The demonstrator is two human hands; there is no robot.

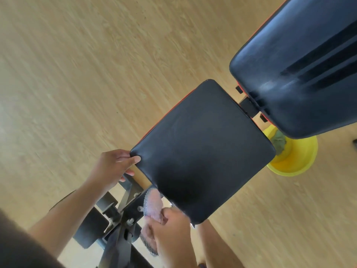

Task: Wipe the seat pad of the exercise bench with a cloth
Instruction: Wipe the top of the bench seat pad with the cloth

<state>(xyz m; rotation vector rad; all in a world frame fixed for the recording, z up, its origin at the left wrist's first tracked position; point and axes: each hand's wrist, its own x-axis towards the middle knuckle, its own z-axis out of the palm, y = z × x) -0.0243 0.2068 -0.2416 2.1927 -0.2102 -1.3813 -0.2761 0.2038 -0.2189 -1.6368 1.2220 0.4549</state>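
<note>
The black seat pad (204, 147) of the exercise bench fills the middle of the head view, tilted, with a thin red edge along its left side. My left hand (114, 165) grips the pad's near left corner, thumb on top and fingers under the edge. My right hand (170, 235) is at the pad's near edge, closed on a pale mesh-patterned cloth (152, 204) that bunches above and below the fingers. The cloth touches the front rim of the pad.
The dark backrest pad (301, 62) rises at the upper right. A yellow bucket (297, 159) with a green rag inside stands on the wooden floor right of the seat. The bench's black metal frame and bolts (119, 215) lie below the seat, between my arms.
</note>
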